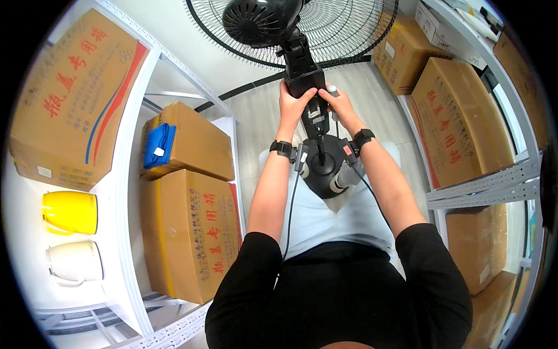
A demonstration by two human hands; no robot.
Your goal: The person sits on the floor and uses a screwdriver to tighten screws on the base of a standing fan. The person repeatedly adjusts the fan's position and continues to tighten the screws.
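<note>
Both hands closed around black neck housing (303,72) of standing fan: left hand (292,103) wrapped on left side, right hand (336,104) on right side, fingertips meeting at front over white control piece (317,114). Small light cylinder (332,90) just beside right hand's fingers; whether gripped, cannot tell. Housing directly far of both hands, between them, equally close to each. Long axis of fan upright: round base (325,168) on floor near the legs, pole (321,148) rising between forearms, grille (325,26) at far end, above hands. Black wrist bands with cables on both forearms. Metal shelving left with cardboard boxes (189,235), blue bundle (158,145), yellow jug (70,212), white jug (74,263). More boxes (459,122) on right shelving.
</note>
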